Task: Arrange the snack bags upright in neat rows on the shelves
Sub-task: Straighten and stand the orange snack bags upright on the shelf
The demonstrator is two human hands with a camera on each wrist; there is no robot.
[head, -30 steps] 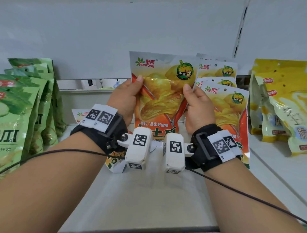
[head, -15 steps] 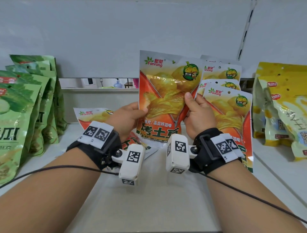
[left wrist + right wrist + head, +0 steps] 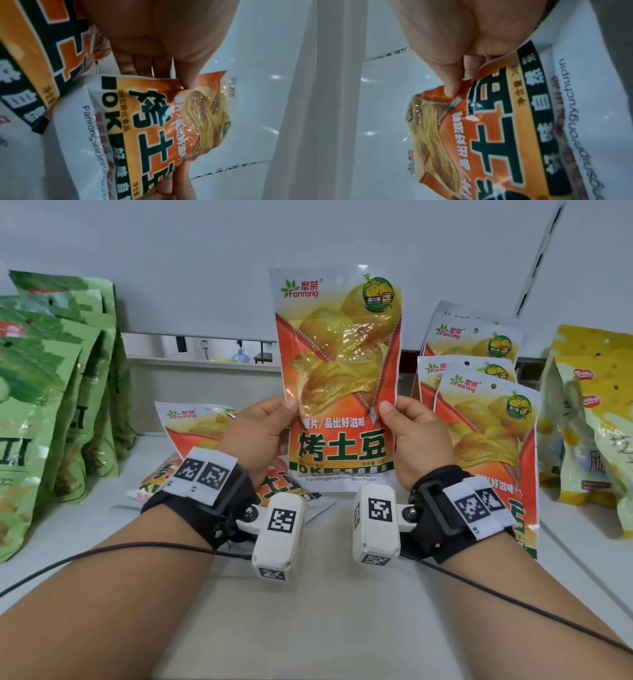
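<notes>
I hold an orange potato chip bag (image 3: 337, 378) upright above the white shelf (image 3: 308, 611), in the middle of the head view. My left hand (image 3: 263, 436) pinches its left edge, thumb on the front and fingers behind. My right hand (image 3: 416, 436) pinches its right edge the same way. The left wrist view shows the bag (image 3: 164, 121) under the left thumb (image 3: 187, 79); the right wrist view shows the bag (image 3: 488, 135) under the right thumb (image 3: 452, 89). Several matching orange bags (image 3: 486, 412) stand in a row at the right. Two more orange bags (image 3: 191, 426) lie flat behind my left wrist.
Green snack bags (image 3: 51, 405) stand in a row at the left. Yellow snack bags (image 3: 592, 419) stand at the far right on the neighbouring shelf section. A white back panel (image 3: 205, 251) closes the shelf behind. Cables trail from both wrists across the front of the shelf.
Both hands have slid down the bag's sides toward its lower half, and the bag has been lifted clear of the standing row and stands higher in view. The camera has come closer.
</notes>
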